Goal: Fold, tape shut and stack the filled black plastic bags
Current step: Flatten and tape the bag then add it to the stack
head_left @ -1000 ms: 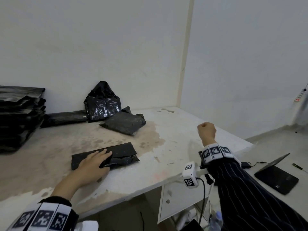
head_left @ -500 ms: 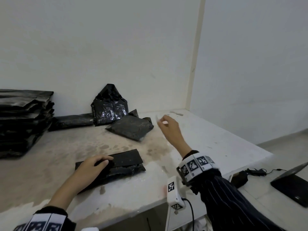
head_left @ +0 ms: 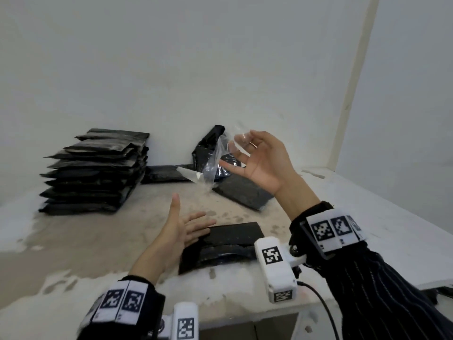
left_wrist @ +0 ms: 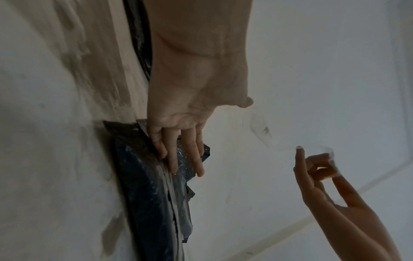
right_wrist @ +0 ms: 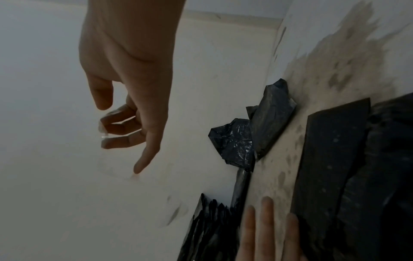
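The folded black bag (head_left: 228, 244) lies flat at the counter's (head_left: 367, 217) near edge, long axis left-right. Left hand (head_left: 180, 231) rests straight fingers on it; raised right hand (head_left: 259, 163) pinches clear tape (head_left: 213, 165).

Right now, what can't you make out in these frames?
- Clear tape in right hand: head view is see-through and blurred, so its length and ends are unclear; both wrist views show only glints.
- Folded bag: right wrist camera hides its near right corner; flap seal unreadable.
- Left hand: fingers straight at the bag edge; firm pressing can't be told.
- Stack: count too blurred.
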